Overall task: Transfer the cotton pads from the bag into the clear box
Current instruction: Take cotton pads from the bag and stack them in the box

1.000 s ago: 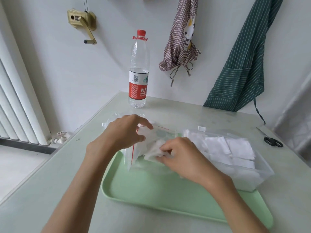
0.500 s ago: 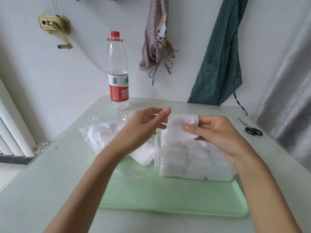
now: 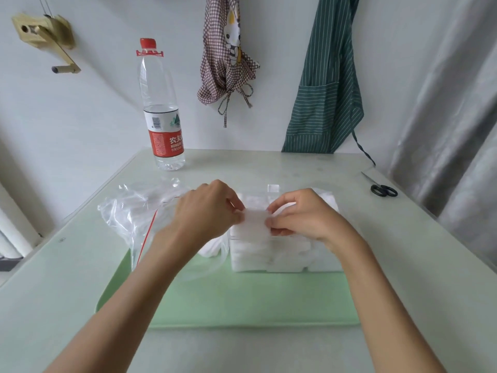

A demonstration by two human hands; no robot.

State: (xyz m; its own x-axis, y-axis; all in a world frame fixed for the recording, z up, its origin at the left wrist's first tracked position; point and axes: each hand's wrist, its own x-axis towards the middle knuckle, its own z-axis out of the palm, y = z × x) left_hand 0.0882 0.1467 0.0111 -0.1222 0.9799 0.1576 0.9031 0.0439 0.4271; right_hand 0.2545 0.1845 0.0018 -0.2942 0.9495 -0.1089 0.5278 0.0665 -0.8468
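Head view, looking down over both forearms at a pale desk (image 3: pixel 403 251). Green tray (image 3: pixel 242 305) at centre frame carries the clear box (image 3: pixel 282 262) on its right half and the plastic bag (image 3: pixel 134 211) slumped off its left edge.

Progress, as a judgement: well along. The box looks packed with stacked white cotton pads up to around its rim, several layers visible through the front wall. The bag looks mostly slack and crumpled, with a small white mass low at its mouth, just left of the box; some pads likely remain there, count not readable. Lid not identified; a small clear tab shows behind the hands.

Left hand (image 3: pixel 207 211) and right hand (image 3: pixel 301 214) meet just above the box at mid-frame. Between them, one cotton pad (image 3: pixel 255 219), held roughly flat over the stack. Left fingers (image 3: pixel 236 214) are pinched closed on the pad's left edge; right fingers (image 3: pixel 277 230) are curled and pinched on its right edge. Neither hand is spread open. Whether the pad touches the stack below cannot be told.

Upper frame: water bottle (image 3: pixel 164 117), upright, well apart from the work. Scissors (image 3: pixel 383 190) at right edge of desk, untouched.
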